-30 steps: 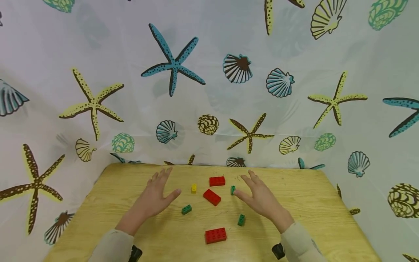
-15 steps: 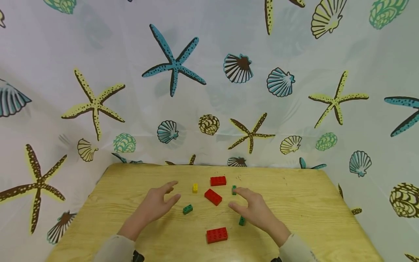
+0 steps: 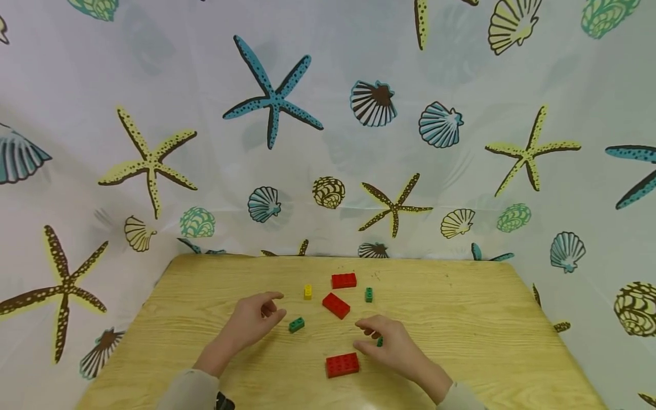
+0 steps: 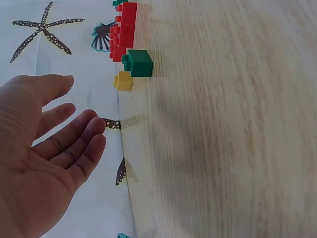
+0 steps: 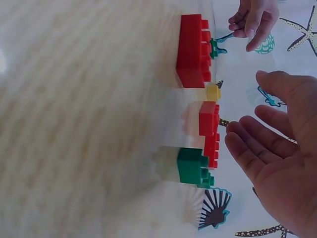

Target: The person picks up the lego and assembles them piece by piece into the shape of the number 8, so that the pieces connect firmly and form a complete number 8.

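We find the left hand and right hand empty, fingers loosely bent. On the tabletop, the left-side green brick lies near the former; the latter screens a half-hidden green brick, which a low sweep could, we judge, topple.

Far on the light wooden table lie, from left to right, a yellow brick, a far red brick and a far green brick. A slanted red brick lies nearer, right of a left green brick. A half-hidden green brick seems to rest right of the near red brick.
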`<state>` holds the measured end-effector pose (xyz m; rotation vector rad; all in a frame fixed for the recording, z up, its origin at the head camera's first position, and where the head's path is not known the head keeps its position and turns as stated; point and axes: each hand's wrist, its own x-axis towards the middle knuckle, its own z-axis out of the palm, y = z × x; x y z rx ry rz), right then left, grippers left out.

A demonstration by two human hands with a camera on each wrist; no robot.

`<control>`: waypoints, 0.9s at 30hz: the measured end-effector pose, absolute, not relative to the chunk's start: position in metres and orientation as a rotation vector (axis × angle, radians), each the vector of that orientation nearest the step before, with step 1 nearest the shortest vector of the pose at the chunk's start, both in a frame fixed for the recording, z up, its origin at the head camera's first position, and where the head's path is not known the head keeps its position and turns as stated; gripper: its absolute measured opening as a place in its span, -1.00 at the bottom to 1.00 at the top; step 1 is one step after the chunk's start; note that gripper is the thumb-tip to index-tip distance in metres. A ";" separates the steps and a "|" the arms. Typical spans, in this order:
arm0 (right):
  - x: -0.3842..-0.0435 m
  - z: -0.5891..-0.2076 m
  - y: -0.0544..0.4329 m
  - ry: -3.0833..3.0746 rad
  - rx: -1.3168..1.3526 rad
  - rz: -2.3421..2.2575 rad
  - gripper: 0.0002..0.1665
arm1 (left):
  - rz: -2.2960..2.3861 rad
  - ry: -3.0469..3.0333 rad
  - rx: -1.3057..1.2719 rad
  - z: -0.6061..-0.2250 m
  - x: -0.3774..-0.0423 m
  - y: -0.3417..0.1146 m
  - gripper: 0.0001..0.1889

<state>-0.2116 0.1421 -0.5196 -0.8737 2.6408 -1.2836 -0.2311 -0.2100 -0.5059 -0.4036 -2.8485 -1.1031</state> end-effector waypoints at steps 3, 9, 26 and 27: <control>-0.209 -0.524 0.141 2.617 -0.919 -1.296 -0.53 | -1.115 -2.853 -0.399 -0.508 -0.231 -0.209 -0.59; -0.206 -0.529 0.139 2.587 -0.955 -1.264 -0.54 | -1.151 -2.924 -0.439 -0.513 -0.234 -0.208 -0.52; -0.198 -0.538 0.134 2.538 -0.919 -1.136 -0.55 | -1.096 -3.008 -0.578 -0.534 -0.238 -0.195 -0.42; -0.198 -0.539 0.134 2.542 -0.916 -1.130 -0.55 | -1.104 -3.010 -0.589 -0.534 -0.239 -0.195 -0.42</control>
